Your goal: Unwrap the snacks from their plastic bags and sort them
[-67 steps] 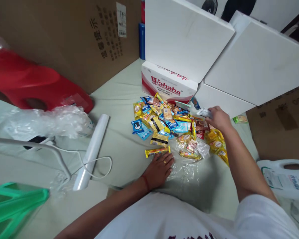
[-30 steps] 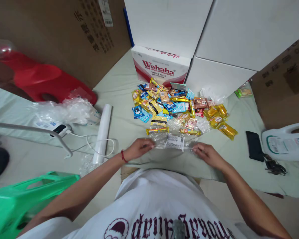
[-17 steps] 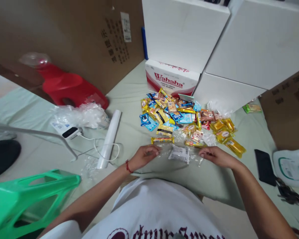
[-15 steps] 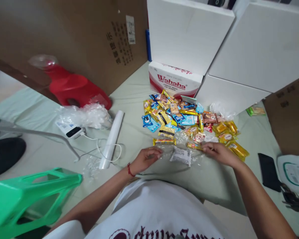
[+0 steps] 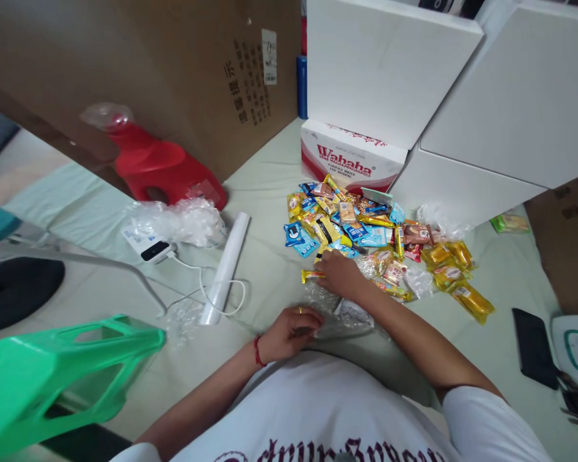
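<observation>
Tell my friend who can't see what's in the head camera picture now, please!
A person's right hand covers part of a yellow-wrapped bar at the near edge of a colourful pile of wrapped snacks, while the left hand touches a clear plastic bag. Behind the pile is a red-and-white Wahaha box, with a red jug further left.

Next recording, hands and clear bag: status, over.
Left hand at the clear bag, grip unclear. Right hand over the yellow bar, hiding part of it. Right forearm across the view, close by the white packet.
</observation>
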